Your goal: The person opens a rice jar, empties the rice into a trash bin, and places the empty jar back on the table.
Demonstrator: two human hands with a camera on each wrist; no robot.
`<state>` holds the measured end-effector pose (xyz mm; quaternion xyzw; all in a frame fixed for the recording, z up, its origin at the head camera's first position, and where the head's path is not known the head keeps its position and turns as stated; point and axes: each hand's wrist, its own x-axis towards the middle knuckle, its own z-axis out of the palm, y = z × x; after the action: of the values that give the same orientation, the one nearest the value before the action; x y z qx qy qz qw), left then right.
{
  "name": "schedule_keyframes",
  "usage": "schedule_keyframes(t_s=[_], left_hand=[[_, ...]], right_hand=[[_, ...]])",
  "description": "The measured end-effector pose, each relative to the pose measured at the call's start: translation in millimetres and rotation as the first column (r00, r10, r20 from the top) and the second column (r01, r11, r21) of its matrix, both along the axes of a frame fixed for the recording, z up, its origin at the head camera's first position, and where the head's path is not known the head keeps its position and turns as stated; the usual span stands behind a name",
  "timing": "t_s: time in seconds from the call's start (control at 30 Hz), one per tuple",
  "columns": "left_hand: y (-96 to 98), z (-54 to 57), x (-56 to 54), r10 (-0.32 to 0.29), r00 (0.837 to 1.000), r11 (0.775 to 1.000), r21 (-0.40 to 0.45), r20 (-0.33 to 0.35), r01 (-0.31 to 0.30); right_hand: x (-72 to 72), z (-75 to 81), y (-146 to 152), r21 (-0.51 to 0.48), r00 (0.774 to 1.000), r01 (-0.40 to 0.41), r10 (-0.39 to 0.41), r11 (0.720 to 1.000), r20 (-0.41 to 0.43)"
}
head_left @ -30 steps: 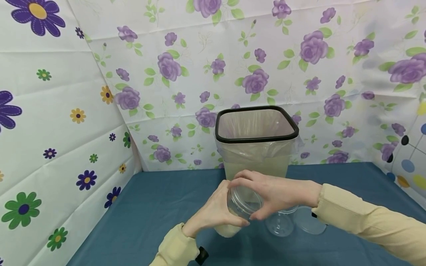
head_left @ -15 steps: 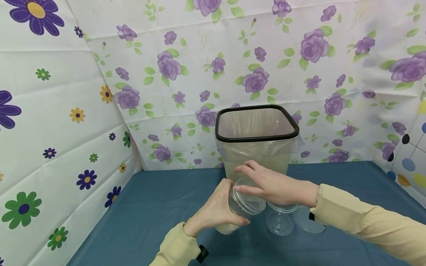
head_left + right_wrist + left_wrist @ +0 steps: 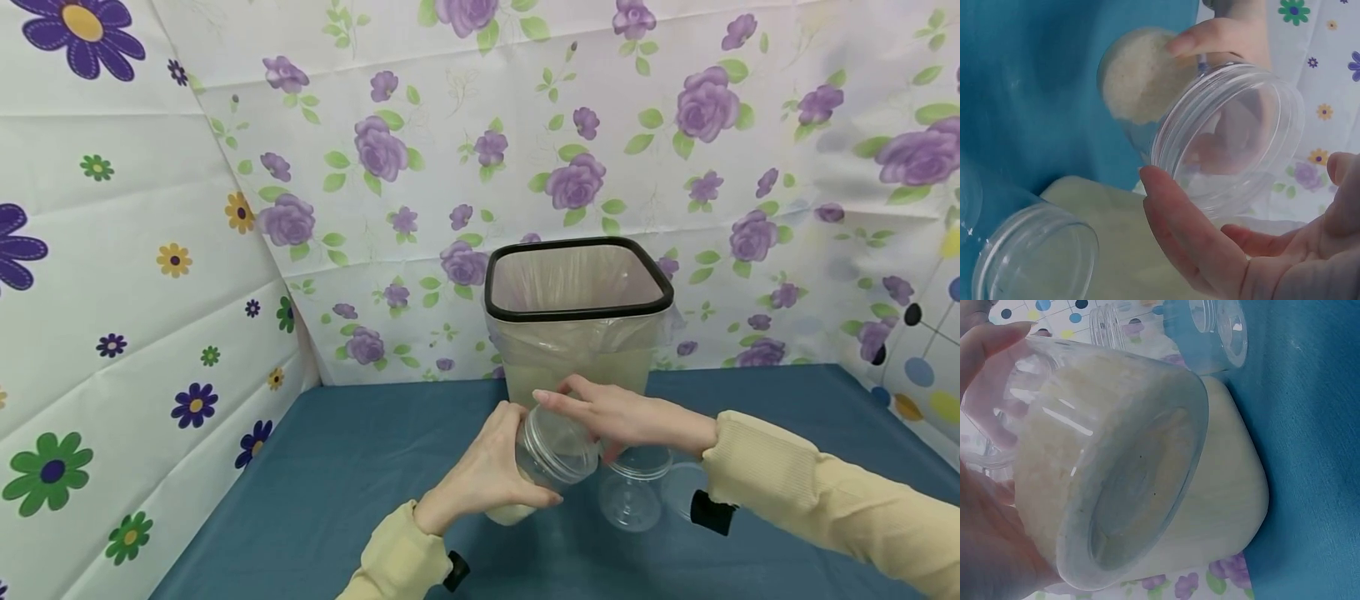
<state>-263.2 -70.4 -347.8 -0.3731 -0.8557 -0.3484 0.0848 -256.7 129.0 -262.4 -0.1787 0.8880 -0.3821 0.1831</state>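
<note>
My left hand (image 3: 487, 467) holds a clear screw-top jar (image 3: 540, 458), fingers and thumb around its side. The jar tilts, its mouth end toward the right; pale grains like rice (image 3: 1141, 81) fill its lower part. A clear lid (image 3: 1266, 137) appears to sit on the threaded mouth, though its transparency makes the edge hard to tell. My right hand (image 3: 622, 412) is at that end, fingertips at the rim and thumb apart from it in the right wrist view. Beyond it, a second clear jar (image 3: 630, 504) stands on the table.
Behind the hands stands a cream waste bin (image 3: 581, 358) with a black rim and a clear liner. A thin clear disc (image 3: 678, 483) lies beside the second jar. Blue cloth (image 3: 375, 467) covers the table, and flowered sheets (image 3: 450, 108) enclose the back and sides.
A second ago my right hand spanned the lid end with fingers and thumb. It lifted off, spread toward the right, and now is back at the rim. The held jar has barely shifted.
</note>
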Motion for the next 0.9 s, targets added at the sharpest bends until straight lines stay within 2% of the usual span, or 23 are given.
schedule_keyframes(t_s=[0.2, 0.53, 0.7, 0.9], left_hand=[[-0.3, 0.7, 0.0, 0.013, 1.000, 1.000, -0.016, -0.008, -0.013], [-0.1, -0.4, 0.4, 0.018, 1.000, 0.999, -0.038, -0.013, -0.019], [0.5, 0.2, 0.4, 0.024, 1.000, 0.999, -0.045, -0.012, -0.024], [1.1, 0.6, 0.5, 0.026, 1.000, 0.999, -0.036, -0.003, -0.026]], right_hand=[[-0.7, -2.6, -1.3, -0.019, 0.998, 0.052, -0.051, 0.998, 0.047], [1.9, -5.3, -6.7, 0.008, 0.997, 0.038, -0.038, 0.999, 0.069], [7.2, -5.4, -8.9, 0.013, 1.000, -0.004, 0.004, 1.000, 0.015], [9.0, -5.8, -9.0, 0.062, 0.996, -0.055, 0.059, 0.997, -0.068]])
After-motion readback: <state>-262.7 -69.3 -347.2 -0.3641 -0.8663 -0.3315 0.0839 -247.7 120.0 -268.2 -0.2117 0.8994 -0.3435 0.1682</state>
